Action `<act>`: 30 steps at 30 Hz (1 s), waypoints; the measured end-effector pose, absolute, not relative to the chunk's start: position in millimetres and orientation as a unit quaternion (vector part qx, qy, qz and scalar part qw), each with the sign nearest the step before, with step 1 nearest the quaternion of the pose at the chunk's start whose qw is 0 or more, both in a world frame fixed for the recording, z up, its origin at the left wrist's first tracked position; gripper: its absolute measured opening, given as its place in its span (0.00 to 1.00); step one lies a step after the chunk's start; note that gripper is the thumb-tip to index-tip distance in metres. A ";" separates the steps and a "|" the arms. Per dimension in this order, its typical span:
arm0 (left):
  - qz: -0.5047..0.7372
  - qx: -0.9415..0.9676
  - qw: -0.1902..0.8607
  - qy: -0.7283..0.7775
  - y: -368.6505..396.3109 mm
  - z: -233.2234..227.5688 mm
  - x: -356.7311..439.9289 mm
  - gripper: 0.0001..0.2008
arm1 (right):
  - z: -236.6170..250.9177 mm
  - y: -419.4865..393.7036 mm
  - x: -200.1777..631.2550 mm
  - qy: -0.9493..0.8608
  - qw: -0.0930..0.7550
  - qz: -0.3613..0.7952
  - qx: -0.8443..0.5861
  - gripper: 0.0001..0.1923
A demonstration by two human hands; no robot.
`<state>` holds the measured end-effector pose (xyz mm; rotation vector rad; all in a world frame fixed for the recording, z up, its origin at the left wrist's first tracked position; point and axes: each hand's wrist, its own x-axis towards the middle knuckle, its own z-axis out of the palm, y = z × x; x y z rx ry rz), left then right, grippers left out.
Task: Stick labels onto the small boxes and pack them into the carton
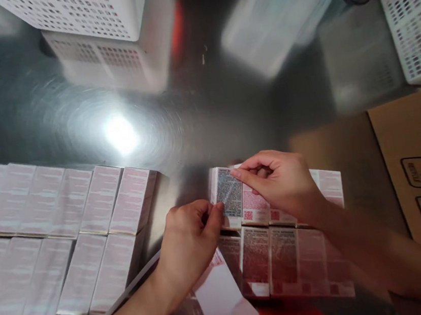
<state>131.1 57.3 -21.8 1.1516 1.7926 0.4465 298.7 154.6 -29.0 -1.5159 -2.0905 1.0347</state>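
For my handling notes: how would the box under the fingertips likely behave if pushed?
The box would probably slide, not roll: flat faces, smooth-looking tabletop. Pushed right, it may shunt the neighbouring boxes.

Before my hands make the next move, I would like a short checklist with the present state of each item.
1. Left hand at the clear rectangular label with dark print: ok, at its lower left edge.
2. Right hand at the label: ok, at its upper right corner.
3. Label fully stuck down: cannot tell.
4. Small pink-and-white printed boxes on the right in order: ok, two rows.
5. Dark print on all those boxes: not ok, some show only pink print.
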 end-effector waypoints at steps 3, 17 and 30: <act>0.186 0.471 0.464 0.726 57.0 -22.6 131.2 0.22 | -29.1 154.2 298.0 -0.741 0.182 0.358 -0.538 0.08; 0.179 0.467 0.465 0.730 58.6 -21.8 131.8 0.23 | -27.7 153.0 296.2 -0.745 0.188 0.342 -0.542 0.07; 0.151 0.459 0.483 0.730 59.1 -22.1 129.0 0.23 | -30.0 151.6 297.2 -0.753 0.190 0.336 -0.533 0.08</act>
